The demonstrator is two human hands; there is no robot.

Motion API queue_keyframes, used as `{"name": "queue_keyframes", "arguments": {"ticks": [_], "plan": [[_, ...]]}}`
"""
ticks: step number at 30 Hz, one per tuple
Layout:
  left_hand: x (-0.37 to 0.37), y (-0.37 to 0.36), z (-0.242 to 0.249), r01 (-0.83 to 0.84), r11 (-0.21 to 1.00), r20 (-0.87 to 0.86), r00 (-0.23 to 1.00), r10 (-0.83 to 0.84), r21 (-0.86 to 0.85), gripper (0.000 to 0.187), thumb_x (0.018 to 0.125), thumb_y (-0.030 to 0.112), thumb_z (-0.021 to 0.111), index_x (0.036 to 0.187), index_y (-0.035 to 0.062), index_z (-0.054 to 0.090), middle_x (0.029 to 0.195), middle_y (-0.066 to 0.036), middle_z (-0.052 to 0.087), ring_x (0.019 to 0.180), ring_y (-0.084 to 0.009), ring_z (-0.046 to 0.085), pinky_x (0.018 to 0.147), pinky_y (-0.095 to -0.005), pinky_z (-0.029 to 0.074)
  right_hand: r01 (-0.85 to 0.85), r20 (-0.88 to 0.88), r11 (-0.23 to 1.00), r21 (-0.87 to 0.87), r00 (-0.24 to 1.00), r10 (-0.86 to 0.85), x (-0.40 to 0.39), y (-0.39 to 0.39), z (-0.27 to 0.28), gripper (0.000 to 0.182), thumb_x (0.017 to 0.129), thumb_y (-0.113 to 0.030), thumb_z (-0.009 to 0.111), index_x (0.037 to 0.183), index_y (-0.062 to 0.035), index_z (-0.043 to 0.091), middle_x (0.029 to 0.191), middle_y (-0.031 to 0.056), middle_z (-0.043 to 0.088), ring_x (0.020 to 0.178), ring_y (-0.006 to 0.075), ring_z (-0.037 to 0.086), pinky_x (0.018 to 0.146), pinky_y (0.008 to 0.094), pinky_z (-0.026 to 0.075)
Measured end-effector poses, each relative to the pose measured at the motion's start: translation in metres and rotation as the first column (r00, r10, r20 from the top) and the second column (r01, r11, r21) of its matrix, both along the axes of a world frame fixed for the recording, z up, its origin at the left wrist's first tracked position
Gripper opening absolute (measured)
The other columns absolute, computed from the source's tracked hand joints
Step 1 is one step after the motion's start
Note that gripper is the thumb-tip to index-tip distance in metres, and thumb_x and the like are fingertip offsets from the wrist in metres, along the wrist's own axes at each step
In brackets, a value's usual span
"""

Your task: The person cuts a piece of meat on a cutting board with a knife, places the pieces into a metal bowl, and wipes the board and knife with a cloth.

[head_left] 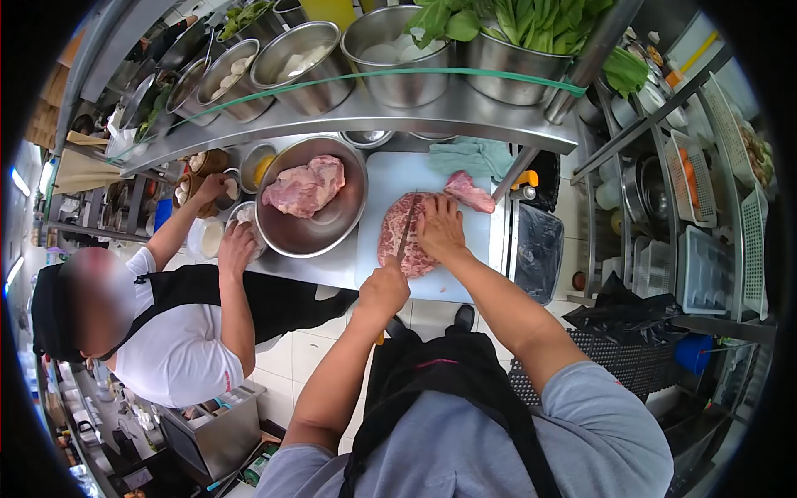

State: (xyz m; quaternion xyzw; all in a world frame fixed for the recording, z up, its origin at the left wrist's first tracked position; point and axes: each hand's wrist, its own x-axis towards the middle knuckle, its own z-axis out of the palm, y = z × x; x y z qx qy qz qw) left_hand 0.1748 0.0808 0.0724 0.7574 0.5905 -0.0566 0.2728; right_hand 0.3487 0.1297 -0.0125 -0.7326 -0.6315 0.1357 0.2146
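Observation:
A large slab of marbled raw meat [397, 222] lies on the white cutting board [374, 270]. My left hand [384, 290] is closed around the handle of a knife [407, 227], its blade lying lengthwise over the meat and pointing away from me. Just right of the blade, my right hand [442, 226] rests on the meat with its fingers spread, pressing down on it. Beyond that hand, a smaller piece of raw meat [470, 192] sits at the board's right side.
A steel bowl [353, 217] holding a big piece of meat [304, 187] stands left of the board. At its left, a co-worker [178, 349] handles small containers. Behind the board lies a green cloth [473, 156]. A steel shelf [357, 119] with pots overhangs the back.

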Motion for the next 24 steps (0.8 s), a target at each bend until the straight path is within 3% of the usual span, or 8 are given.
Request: {"name": "queue_keyframes", "arguments": {"ticks": [6, 11, 16, 18, 21, 22, 24], "plan": [[0.01, 0.029, 0.003, -0.016, 0.997, 0.037, 0.999, 0.019, -0.071, 0.033, 0.094, 0.014, 0.05, 0.116, -0.0113, 0.05, 0.096, -0.04, 0.067, 0.094, -0.0537, 0.068, 0.087, -0.059, 0.054, -0.036, 0.022, 0.998, 0.06, 0.999, 0.035, 0.002, -0.002, -0.003, 0.046, 0.095, -0.025, 0.056, 0.135, -0.0042, 0.049, 0.139, 0.0216, 0.046, 0.128, 0.0432, 0.043, 0.101, 0.0568, 0.039], [0.026, 0.06, -0.028, 0.025, 0.998, 0.049, 0.999, -0.022, -0.06, 0.034, 0.09, 0.01, 0.048, 0.116, -0.0123, 0.052, 0.099, -0.04, 0.067, 0.098, -0.051, 0.069, 0.09, -0.0555, 0.054, -0.067, 0.022, 0.996, 0.057, 0.998, 0.066, 0.004, 0.002, -0.002, 0.045, 0.094, -0.024, 0.058, 0.133, -0.0038, 0.05, 0.138, 0.0212, 0.047, 0.125, 0.0427, 0.044, 0.1, 0.0565, 0.04], [0.019, 0.045, 0.002, -0.058, 0.984, -0.007, 0.998, 0.058, -0.168, 0.033, 0.089, 0.01, 0.048, 0.112, -0.0124, 0.054, 0.099, -0.038, 0.068, 0.1, -0.0501, 0.069, 0.09, -0.0539, 0.055, -0.062, 0.041, 0.995, 0.077, 0.997, 0.059, 0.003, 0.002, 0.001, 0.046, 0.093, -0.024, 0.059, 0.132, -0.0029, 0.05, 0.137, 0.0204, 0.047, 0.125, 0.0425, 0.045, 0.098, 0.0565, 0.04], [0.011, 0.031, 0.009, -0.1, 0.972, -0.033, 0.995, 0.096, -0.214, 0.037, 0.091, 0.012, 0.049, 0.12, -0.0097, 0.056, 0.117, -0.038, 0.065, 0.113, -0.0505, 0.065, 0.098, -0.054, 0.052, -0.055, 0.035, 0.995, 0.081, 0.998, 0.052, 0.001, 0.002, 0.001, 0.045, 0.093, -0.024, 0.058, 0.132, -0.0023, 0.05, 0.136, 0.0201, 0.047, 0.124, 0.0425, 0.045, 0.097, 0.0567, 0.041], [0.02, 0.042, -0.005, -0.057, 0.988, -0.01, 0.998, 0.057, -0.146, 0.037, 0.091, 0.011, 0.049, 0.12, -0.0094, 0.056, 0.119, -0.039, 0.064, 0.113, -0.0494, 0.065, 0.098, -0.0539, 0.052, -0.044, 0.03, 0.992, 0.122, 0.999, 0.041, 0.002, 0.001, -0.004, 0.045, 0.093, -0.023, 0.058, 0.132, -0.0024, 0.05, 0.137, 0.0202, 0.047, 0.125, 0.0429, 0.045, 0.097, 0.0568, 0.041], [0.022, 0.061, -0.03, -0.004, 0.959, -0.07, 0.997, -0.016, -0.282, 0.036, 0.092, 0.011, 0.049, 0.121, -0.0086, 0.056, 0.12, -0.038, 0.064, 0.114, -0.0485, 0.065, 0.099, -0.0532, 0.052, -0.052, 0.029, 0.992, 0.112, 0.998, 0.049, 0.002, 0.0, -0.005, 0.045, 0.093, -0.023, 0.058, 0.132, -0.0024, 0.05, 0.137, 0.0202, 0.047, 0.125, 0.0429, 0.045, 0.097, 0.0568, 0.041], [0.036, 0.076, -0.021, -0.032, 0.965, -0.064, 0.998, 0.016, -0.26, 0.037, 0.092, 0.012, 0.049, 0.122, -0.0081, 0.056, 0.121, -0.037, 0.064, 0.115, -0.0482, 0.065, 0.099, -0.0527, 0.052, -0.055, 0.018, 0.992, 0.116, 0.998, 0.054, 0.004, 0.001, -0.004, 0.045, 0.094, -0.024, 0.057, 0.132, -0.0023, 0.051, 0.137, 0.0203, 0.047, 0.126, 0.0432, 0.044, 0.098, 0.0568, 0.041]]}}
